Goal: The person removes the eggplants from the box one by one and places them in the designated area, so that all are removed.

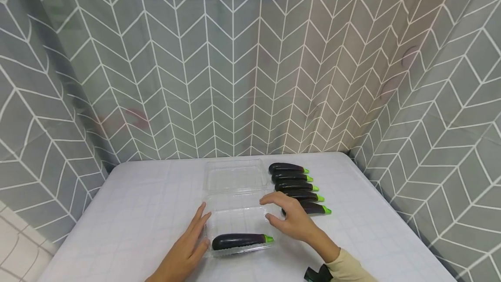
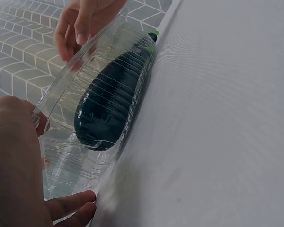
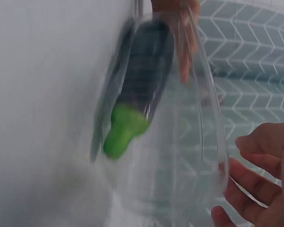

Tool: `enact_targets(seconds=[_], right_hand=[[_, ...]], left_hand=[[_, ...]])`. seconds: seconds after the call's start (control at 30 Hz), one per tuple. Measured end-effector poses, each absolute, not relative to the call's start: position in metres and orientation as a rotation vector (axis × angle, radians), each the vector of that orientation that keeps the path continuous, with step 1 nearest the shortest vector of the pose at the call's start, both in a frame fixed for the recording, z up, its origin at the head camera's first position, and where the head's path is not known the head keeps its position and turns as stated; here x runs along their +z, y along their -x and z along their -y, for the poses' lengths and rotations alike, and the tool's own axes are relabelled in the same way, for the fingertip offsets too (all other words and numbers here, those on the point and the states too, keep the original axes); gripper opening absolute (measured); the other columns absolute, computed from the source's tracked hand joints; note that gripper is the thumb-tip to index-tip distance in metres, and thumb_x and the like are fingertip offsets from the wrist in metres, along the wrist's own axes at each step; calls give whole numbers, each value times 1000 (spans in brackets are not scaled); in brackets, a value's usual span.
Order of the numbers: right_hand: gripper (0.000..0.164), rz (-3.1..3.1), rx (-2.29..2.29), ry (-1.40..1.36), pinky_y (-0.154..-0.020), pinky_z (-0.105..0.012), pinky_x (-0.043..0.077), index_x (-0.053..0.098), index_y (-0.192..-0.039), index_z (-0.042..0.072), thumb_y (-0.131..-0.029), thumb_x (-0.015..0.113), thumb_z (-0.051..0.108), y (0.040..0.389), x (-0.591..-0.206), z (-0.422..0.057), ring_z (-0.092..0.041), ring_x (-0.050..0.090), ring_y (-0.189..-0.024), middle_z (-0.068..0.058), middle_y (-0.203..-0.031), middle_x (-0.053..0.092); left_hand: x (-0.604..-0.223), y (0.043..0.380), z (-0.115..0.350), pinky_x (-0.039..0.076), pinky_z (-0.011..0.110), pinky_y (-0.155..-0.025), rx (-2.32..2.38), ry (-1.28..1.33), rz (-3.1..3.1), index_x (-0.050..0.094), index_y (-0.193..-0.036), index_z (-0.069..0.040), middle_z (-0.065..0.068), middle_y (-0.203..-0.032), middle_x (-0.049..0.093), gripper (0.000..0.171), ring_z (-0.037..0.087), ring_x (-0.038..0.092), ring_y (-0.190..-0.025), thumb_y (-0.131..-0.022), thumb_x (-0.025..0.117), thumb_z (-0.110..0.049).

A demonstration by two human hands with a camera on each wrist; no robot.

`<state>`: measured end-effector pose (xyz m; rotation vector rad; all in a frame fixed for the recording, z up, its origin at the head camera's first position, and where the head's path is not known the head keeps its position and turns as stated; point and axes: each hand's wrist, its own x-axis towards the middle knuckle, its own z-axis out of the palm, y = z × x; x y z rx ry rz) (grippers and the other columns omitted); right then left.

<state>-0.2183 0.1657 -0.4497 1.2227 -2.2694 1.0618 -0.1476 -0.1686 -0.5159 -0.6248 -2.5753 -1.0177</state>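
Note:
A clear plastic clamshell container [image 1: 235,221] stands on the table with its lid [image 1: 236,176] laid back on the far side. One dark eggplant [image 1: 238,241] with a green stem end lies along the container's near side, also seen through the ribbed wall in the left wrist view. My left hand [image 1: 187,243] rests against the container's left side, fingers extended. At the right side, my right hand [image 1: 291,217] hovers by the rim, thumb and forefinger apart with nothing between them. Beyond it lie several more eggplants [image 1: 288,168] in a row, the nearest ones partly hidden by this hand.
A white cloth covers the table [image 1: 148,203]. Grey patterned curtains [image 1: 235,64] hang behind and at both sides. A small black object [image 1: 318,273] is at my right wrist, by the beige sleeve [image 1: 348,266].

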Motion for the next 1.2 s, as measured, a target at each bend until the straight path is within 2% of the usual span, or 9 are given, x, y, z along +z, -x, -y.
enact_targets(seconds=[0.27,0.43,0.53,0.63,0.73,0.93,1.03,1.2], right_hand=[[32,2315,1011,-1446,-97,-35,54,70,-117,5,-86,78,1,215,-453,-142,-18,65,-113,-3,-117,71],[33,2421,943,-1553,-95,-27,53,70,-119,6,-87,77,1,212,-454,-130,-11,65,-107,-3,-115,71],[32,2508,943,-1584,-93,-25,53,71,-120,6,-90,78,2,211,-457,-125,-9,65,-106,-3,-114,72],[31,2583,968,-1579,-93,-27,54,71,-121,6,-91,79,4,210,-457,-122,-9,66,-106,-4,-114,73],[30,2647,1007,-1546,-92,-29,55,72,-120,7,-90,81,5,211,-457,-120,-9,67,-106,-2,-114,73],[27,2746,1068,-1516,-87,-27,56,73,-118,11,-92,81,9,214,-457,-122,-6,67,-103,5,-113,73],[24,2756,1048,-1545,-85,-24,56,74,-119,14,-95,78,11,215,-457,-122,-3,67,-100,9,-113,73],[22,2746,1026,-1589,-83,-21,55,74,-120,15,-98,74,11,215,-458,-119,0,66,-98,11,-112,73]], left_hand=[[-515,147,168,21,25,-113,-1047,622,2579,40,-160,-7,2,-173,13,64,25,29,-151,-101,66,-12],[-516,145,166,34,42,-110,-996,641,2545,40,-159,-5,11,-172,18,65,26,32,-149,-100,65,-9],[-517,145,166,37,47,-108,-977,656,2520,39,-159,-6,12,-171,19,66,27,34,-148,-99,66,-8],[-517,145,166,37,45,-109,-975,654,2530,39,-160,-8,7,-173,16,66,26,33,-148,-100,66,-9],[-517,146,167,32,37,-112,-995,642,2556,38,-161,-11,3,-173,14,67,23,31,-149,-101,66,-11],[-516,148,166,19,20,-114,-1020,673,2549,36,-162,-14,6,-173,16,66,26,31,-150,-103,64,-14],[-516,148,166,20,20,-114,-985,685,2536,37,-161,-11,9,-172,17,63,29,34,-149,-104,63,-14],[-515,146,167,22,25,-113,-959,655,2534,40,-160,-9,4,-173,16,63,26,33,-149,-103,64,-14]])
